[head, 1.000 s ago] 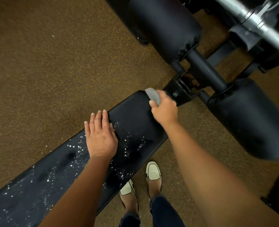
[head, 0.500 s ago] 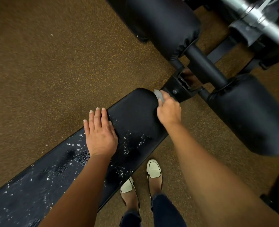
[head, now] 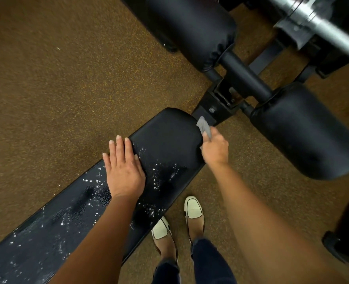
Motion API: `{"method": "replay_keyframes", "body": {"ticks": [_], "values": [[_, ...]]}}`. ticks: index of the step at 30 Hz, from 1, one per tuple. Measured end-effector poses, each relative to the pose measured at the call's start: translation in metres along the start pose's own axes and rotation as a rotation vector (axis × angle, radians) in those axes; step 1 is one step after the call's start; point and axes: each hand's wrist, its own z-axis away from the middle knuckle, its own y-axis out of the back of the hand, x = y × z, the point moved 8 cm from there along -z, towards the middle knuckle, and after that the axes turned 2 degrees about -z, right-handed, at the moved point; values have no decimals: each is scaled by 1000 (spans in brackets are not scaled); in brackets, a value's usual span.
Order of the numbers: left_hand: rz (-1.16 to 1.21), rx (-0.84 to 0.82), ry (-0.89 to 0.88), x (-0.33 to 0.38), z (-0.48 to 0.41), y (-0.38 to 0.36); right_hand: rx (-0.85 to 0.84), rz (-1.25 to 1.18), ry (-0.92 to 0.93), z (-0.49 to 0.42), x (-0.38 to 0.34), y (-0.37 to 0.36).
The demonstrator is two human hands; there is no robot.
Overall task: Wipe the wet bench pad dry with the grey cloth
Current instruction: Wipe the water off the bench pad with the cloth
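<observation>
A long black bench pad runs from the lower left up to the middle of the view. Its far end looks dry and matte, while white droplets speckle the part nearer to me. My right hand is shut on the grey cloth, pressing it against the pad's far right corner and side edge. Only a small bunched part of the cloth shows past my fingers. My left hand lies flat and open on the pad's left edge, fingers pointing away from me.
Two black roller pads on a black metal frame stand just beyond the bench end. A steel bar crosses the top right. My feet in cream shoes stand right of the bench on brown speckled flooring.
My right hand has slid the cloth from the top of the pad's far end to its right corner and down the side edge. My left hand has stayed in place.
</observation>
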Motion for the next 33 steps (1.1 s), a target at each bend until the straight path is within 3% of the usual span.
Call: {"method": "replay_keyframes", "body": {"ticks": [5, 10, 13, 18, 23, 29, 33], "values": [[14, -7, 29, 3, 3, -1, 108, -108, -219, 89, 56, -23], [19, -15, -8, 0, 4, 0, 292, -775, -529, 86, 66, -50], [6, -11, -31, -2, 4, -2, 265, -1020, -531, 66, 64, -48], [5, -6, -17, -1, 5, -2, 242, -813, -483, 126, 62, -72], [16, -7, -47, 0, 5, 0, 383, -701, -513, 69, 53, -31], [9, -10, -14, 1, 6, 0, 258, -514, -307, 138, 46, -68], [11, -7, -35, 1, 6, 1, 333, -438, -293, 89, 39, -57]]}}
